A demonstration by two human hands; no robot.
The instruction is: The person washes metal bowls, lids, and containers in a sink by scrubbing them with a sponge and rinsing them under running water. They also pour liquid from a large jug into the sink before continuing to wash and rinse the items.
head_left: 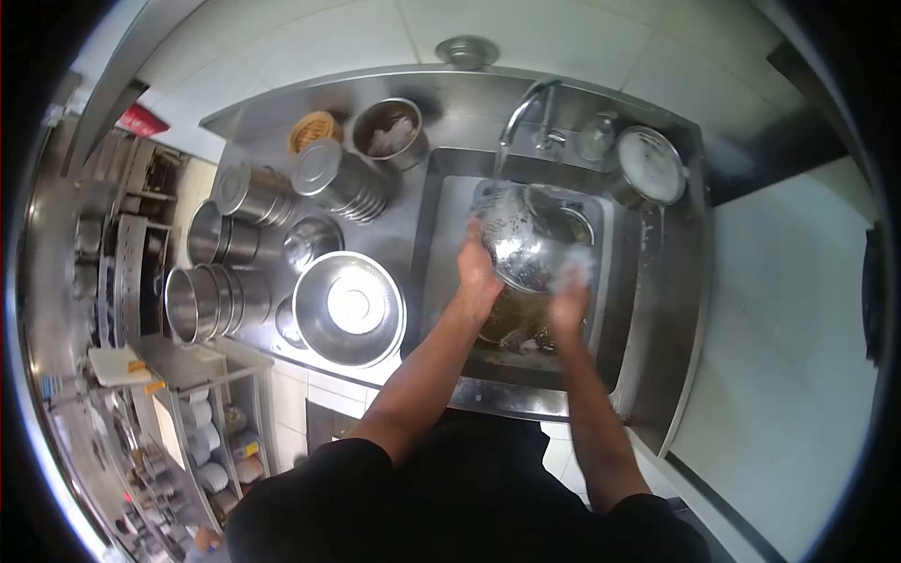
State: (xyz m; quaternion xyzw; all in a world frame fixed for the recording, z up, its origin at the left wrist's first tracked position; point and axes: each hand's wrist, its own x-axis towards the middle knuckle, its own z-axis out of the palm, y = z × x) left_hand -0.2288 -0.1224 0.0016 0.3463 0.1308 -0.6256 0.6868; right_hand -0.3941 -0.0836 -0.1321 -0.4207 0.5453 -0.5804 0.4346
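Note:
Over the sink (pixel 443 272), my left hand (pixel 477 265) is closed on the left rim of a shiny metal bowl (pixel 526 246), which is tilted under the faucet (pixel 527 105). Water runs from the spout onto the bowl's upper left part. At the bowl's lower right side, my right hand (pixel 571 289) is closed round something whitish, blurred by motion, that looks like a scrubbing pad. Below the bowl, murky water and more metalware (pixel 516 324) show in the sink, partly hidden.
Left of the sink are a large steel bowl (pixel 349 308), stacked pots (pixel 218 302), lidded containers (pixel 338 178) and a pot with a whitish item (pixel 389 135). A pot of suds (pixel 649 167) stands at the back right. Shelves (pixel 211 441) hold dishes at lower left.

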